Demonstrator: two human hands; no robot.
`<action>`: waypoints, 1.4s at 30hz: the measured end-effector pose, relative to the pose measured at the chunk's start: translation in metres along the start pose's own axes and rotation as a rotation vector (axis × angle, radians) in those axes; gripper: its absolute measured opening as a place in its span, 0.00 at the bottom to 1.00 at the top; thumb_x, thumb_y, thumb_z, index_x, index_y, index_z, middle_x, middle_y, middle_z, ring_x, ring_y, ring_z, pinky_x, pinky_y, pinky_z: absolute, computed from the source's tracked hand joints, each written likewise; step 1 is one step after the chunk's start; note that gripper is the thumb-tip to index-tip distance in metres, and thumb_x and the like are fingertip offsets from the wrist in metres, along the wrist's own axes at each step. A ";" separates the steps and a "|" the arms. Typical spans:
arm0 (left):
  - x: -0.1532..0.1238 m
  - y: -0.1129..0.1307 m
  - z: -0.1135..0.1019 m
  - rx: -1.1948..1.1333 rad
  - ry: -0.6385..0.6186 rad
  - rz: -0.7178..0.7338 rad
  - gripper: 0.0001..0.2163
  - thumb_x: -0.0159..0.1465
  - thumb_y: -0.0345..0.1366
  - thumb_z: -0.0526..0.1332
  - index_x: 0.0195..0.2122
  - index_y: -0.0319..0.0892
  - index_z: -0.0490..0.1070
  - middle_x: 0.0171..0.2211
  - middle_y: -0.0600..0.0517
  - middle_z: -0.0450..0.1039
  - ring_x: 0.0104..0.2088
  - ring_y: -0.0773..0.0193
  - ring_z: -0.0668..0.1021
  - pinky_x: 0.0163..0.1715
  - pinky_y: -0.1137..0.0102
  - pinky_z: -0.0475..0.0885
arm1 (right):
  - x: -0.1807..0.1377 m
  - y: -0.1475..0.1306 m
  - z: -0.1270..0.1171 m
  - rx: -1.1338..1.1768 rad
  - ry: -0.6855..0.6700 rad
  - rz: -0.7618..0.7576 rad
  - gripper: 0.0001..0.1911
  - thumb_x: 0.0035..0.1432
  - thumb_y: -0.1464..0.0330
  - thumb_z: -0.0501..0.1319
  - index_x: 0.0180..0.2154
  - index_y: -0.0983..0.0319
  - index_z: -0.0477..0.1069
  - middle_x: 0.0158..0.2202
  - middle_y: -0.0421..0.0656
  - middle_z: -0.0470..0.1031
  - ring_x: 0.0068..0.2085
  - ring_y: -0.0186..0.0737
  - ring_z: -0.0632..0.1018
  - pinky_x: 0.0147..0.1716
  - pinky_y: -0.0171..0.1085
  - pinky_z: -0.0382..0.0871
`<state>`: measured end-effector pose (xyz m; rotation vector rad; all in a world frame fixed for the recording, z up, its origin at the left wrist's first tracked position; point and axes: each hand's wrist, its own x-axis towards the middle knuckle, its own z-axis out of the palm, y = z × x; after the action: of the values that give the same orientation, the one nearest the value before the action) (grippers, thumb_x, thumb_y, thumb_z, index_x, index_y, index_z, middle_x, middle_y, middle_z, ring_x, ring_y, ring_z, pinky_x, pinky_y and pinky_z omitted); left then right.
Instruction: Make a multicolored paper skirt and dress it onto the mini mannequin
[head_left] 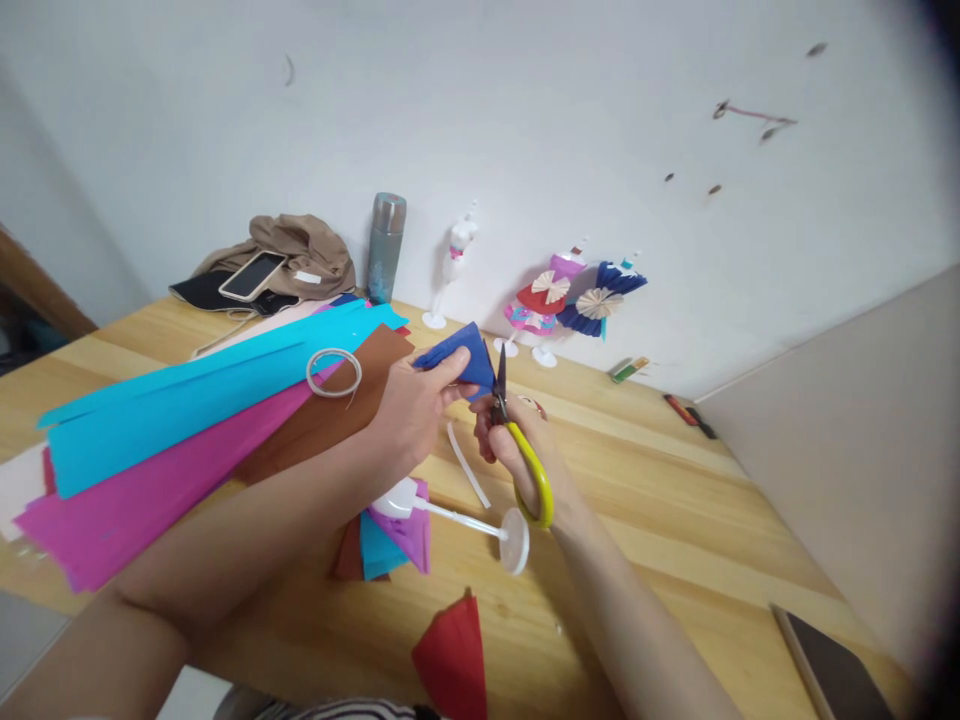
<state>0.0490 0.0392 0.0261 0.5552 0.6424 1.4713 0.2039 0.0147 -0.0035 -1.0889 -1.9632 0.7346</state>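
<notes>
Pinched between the thumb and fingers of my left hand [424, 400] is a folded piece of dark blue paper [474, 348]. My right hand [517, 440] grips yellow-handled scissors [536, 485], their dark blades pointing up beside the paper's right edge. Whether the blades touch the paper I cannot tell. Below my hands a white mini mannequin [461, 517] lies on its side, its round base to the right, over purple, turquoise and brown paper pieces [382, 548]. A narrow white strip [466, 465] rests on the table between my forearms. Nearer me is a red folded paper piece [454, 655].
Long turquoise sheets [172, 380] and a roll of white tape [334, 372] lie left. Along the wall stand a flask [386, 250], a bare mannequin [454, 265] and two dressed mannequins [551, 290]. A phone [253, 275] sits by brown cloth [307, 250]; a dark flat device [832, 660] lies right.
</notes>
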 end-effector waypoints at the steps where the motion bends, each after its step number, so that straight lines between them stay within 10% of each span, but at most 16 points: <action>1: 0.000 0.000 0.000 0.002 0.002 0.002 0.08 0.53 0.31 0.72 0.32 0.34 0.76 0.29 0.50 0.78 0.28 0.68 0.77 0.33 0.70 0.75 | 0.000 0.000 0.001 0.019 -0.010 0.000 0.17 0.65 0.54 0.52 0.43 0.60 0.66 0.30 0.40 0.67 0.28 0.37 0.70 0.28 0.37 0.65; 42: 0.003 0.002 0.001 -0.036 0.076 -0.023 0.06 0.57 0.29 0.70 0.33 0.34 0.75 0.30 0.49 0.78 0.29 0.66 0.79 0.35 0.69 0.75 | -0.003 0.005 0.015 0.007 0.136 0.161 0.20 0.62 0.50 0.56 0.36 0.60 0.72 0.20 0.37 0.65 0.19 0.33 0.67 0.17 0.32 0.60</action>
<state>0.0481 0.0421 0.0276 0.4644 0.6784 1.4848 0.1941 0.0125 -0.0165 -1.2701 -1.7728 0.7312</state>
